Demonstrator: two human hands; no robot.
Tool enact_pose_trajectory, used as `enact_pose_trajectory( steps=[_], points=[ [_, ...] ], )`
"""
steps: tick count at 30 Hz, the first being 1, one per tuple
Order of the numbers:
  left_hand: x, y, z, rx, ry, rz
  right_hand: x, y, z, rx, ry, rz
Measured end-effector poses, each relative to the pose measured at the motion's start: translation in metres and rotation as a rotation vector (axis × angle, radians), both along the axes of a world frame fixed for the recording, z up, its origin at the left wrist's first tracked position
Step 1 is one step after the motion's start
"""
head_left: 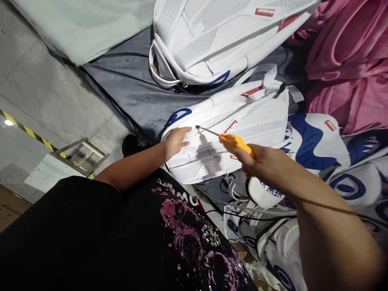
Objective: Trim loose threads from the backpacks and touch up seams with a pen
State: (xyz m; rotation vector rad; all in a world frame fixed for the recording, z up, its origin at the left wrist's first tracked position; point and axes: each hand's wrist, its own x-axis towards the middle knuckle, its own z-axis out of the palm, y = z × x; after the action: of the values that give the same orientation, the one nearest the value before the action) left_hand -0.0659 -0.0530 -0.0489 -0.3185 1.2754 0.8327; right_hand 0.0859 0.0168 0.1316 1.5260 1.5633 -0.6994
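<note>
One white backpack lies on grey cloth in front of the person. The right hand is closed around the orange handle of a thin-shafted tool, its dark tip pointing toward the left hand. That hand is open over the backpack's left end, thumb and fingers apart; whether the tip touches the fabric cannot be told. A second white backpack lies just beyond, with pink bags to the right.

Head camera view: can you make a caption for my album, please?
Right hand holding a long-tipped yellow tool over a white backpack, left hand at one end.
</note>
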Motion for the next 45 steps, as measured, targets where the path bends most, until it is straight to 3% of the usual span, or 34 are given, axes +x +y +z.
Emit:
enact_pose_trajectory(
  steps=[7,15,20,34,45],
  points=[
    [0.01,-0.008,0.007,0.077,0.13,-0.031,-0.01,0.013,0.014,-0.089,0.02,-0.045],
    [0.031,-0.019,-0.021,0.192,0.408,-0.158,-0.009,0.014,0.003,-0.085,-0.001,0.038],
    [0.035,-0.021,-0.026,0.216,0.499,-0.198,-0.001,0.015,-0.001,-0.033,-0.064,0.121],
    [0.036,-0.022,-0.03,0.233,0.563,-0.211,-0.004,0.016,-0.004,-0.04,-0.088,0.136],
    [0.032,-0.02,-0.024,0.205,0.511,-0.209,-0.006,0.015,-0.005,0.003,-0.043,0.227]
  ],
)
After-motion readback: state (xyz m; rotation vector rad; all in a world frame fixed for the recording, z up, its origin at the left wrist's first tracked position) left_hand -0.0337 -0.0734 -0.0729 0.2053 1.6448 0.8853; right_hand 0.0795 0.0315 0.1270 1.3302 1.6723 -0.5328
